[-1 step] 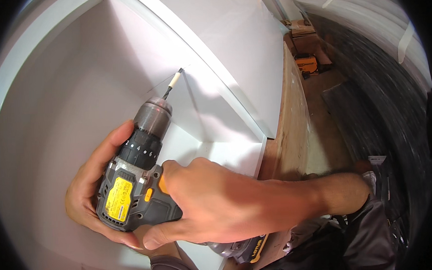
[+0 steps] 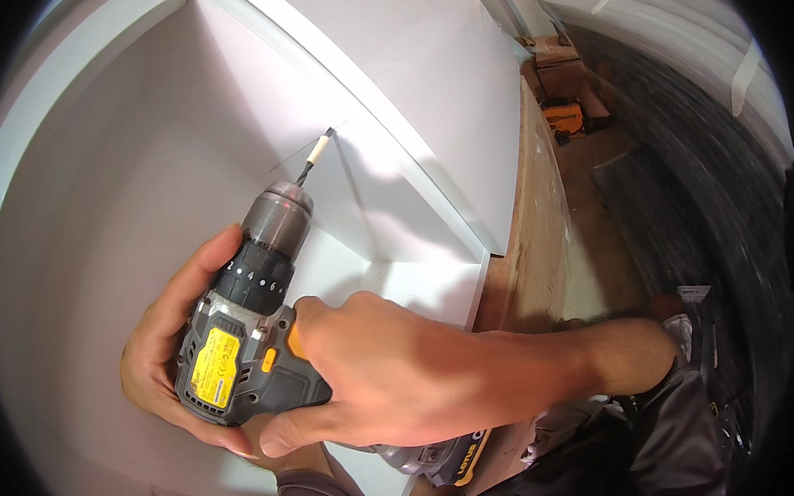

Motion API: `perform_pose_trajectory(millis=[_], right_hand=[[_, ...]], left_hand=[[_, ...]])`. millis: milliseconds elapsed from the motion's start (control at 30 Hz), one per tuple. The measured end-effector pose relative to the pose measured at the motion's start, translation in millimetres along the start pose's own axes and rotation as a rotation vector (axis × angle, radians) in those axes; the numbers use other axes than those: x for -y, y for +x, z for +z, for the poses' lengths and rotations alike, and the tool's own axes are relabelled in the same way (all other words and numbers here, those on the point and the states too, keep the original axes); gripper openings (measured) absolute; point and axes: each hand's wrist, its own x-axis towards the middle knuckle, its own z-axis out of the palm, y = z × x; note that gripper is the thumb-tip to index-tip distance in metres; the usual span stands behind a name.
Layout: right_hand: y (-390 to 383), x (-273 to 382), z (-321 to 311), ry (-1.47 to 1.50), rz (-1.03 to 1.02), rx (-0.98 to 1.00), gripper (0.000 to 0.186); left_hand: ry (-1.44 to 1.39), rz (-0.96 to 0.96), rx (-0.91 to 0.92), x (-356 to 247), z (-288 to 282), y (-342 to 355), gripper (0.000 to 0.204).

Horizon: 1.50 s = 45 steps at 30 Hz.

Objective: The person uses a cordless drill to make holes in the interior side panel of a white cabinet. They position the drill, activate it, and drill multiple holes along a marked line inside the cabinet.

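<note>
A grey and black cordless drill (image 2: 278, 219) with orange parts and a yellow label points up and to the right. My right hand (image 2: 402, 372) is wrapped round its handle, the index finger near the orange trigger. Under and along the drill's left side, my left hand (image 2: 166, 347) cups the body, its thumb by the black numbered collar. A dark drill bit (image 2: 319, 150) with a pale sleeve or tape round its middle sticks out of the chuck. Its tip meets the white inner panel (image 2: 257, 86) at a thin drawn line; how deep it sits I cannot tell.
The white cabinet's rim (image 2: 355, 99) curves from the top to the right of the drill. Beside the cabinet runs a raw wooden board (image 2: 536, 189). Plastic-wrapped dark material (image 2: 674, 103) lines the right side, and an orange tool (image 2: 564, 118) lies farther back on the floor.
The drill has shifted very slightly left, its bit tip still at the panel. Both hands keep their grip.
</note>
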Motion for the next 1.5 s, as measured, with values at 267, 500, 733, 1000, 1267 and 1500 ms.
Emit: perform_pose_trajectory(millis=[267, 500, 733, 1000, 1267, 1500], right_hand=[[14.5, -16.8, 6.1, 0.058, -0.077, -0.008, 0.077], [16.6, -17.4, 7.6, 0.058, -0.058, 0.009, 0.075], [12.6, -14.0, 3.4, 0.063, -0.051, 0.057, 0.075], [13.1, -18.1, 2.5, 0.105, -0.069, 0.067, 0.075], [12.9, -19.8, -3.8, 0.09, -0.055, 0.073, 0.074], [13.9, -20.7, 0.0, 0.105, -0.087, 0.077, 0.075]], left_hand=[[-0.098, 0.015, -0.206, 13.5, 7.0, -8.4, 0.149], [-0.033, 0.056, -0.071, 12.9, -11.6, -18.3, 0.151], [0.025, 0.051, -0.032, 8.4, -10.5, -17.4, 0.152], [0.078, 0.029, -0.026, 2.2, -7.7, -15.7, 0.152], [0.08, 0.062, -0.011, 10.4, -9.4, -8.6, 0.151], [0.069, 0.048, 0.009, 4.7, -10.1, -11.8, 0.151]])
